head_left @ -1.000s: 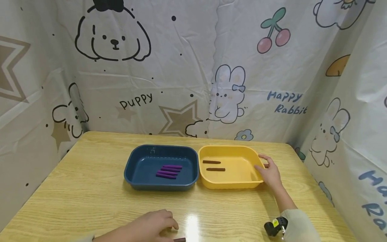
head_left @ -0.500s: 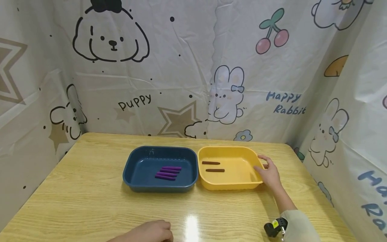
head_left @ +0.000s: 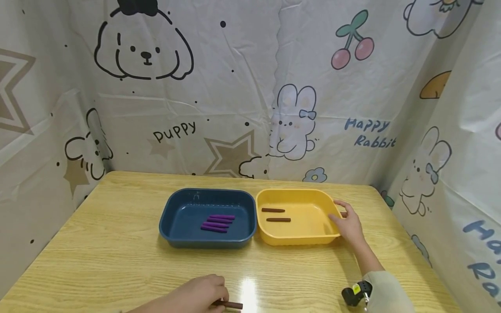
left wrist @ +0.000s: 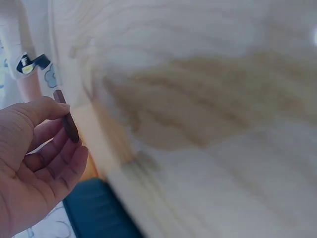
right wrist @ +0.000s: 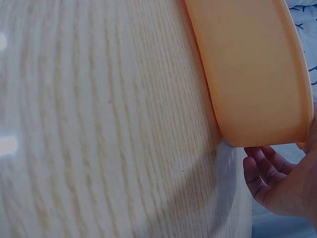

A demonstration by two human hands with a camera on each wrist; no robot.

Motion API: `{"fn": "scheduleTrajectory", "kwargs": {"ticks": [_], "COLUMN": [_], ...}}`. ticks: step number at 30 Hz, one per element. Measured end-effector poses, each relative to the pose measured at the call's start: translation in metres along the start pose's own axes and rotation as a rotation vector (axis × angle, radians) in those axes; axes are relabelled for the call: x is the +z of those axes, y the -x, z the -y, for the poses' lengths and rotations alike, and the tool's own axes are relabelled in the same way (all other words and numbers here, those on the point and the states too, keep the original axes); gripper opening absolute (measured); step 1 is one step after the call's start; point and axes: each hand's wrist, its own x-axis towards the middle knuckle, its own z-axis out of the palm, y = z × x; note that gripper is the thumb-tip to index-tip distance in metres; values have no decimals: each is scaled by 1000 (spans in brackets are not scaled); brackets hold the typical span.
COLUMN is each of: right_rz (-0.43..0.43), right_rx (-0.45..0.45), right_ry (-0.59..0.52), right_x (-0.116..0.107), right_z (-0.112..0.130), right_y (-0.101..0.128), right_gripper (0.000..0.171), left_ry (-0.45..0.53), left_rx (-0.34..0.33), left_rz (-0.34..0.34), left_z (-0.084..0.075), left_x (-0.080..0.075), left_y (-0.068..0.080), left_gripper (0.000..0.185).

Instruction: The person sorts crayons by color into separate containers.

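My left hand is at the table's near edge and pinches a short brown stick between thumb and fingers; the left wrist view shows the same brown stick in my left hand. My right hand holds the right rim of the yellow tray, thumb inside the rim. Two brown sticks lie in that yellow tray. The blue tray beside it holds several purple sticks. The right wrist view shows the yellow tray's wall and my right hand's fingers beside its corner.
Both trays stand side by side in the middle of the wooden table. A cartoon-printed curtain surrounds the table at the back and both sides. A small black camera mount sits on my right wrist.
My left hand pulled back toward the near edge, then came forward a little with the brown stick pinched and sticking out to the right. The right hand stayed on the yellow tray.
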Motion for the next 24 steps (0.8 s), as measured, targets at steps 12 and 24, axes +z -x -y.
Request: {"fn": "scheduleTrajectory", "kwargs": {"ticks": [12,24], "right_rz": [1,7], "right_rx": [14,12], "right_ry": [-6,-6], "right_x": [0,0], "right_z": [1,0], "right_y": [1,0], "right_gripper": [54,54], "left_ry": [-89,-81], "left_rx": [-46,-86], "left_rz": [-209,-239], "left_z": [-10,-10], "left_x": [-28,-54], "left_y": [-15,-46], "left_gripper": [4,6]}}
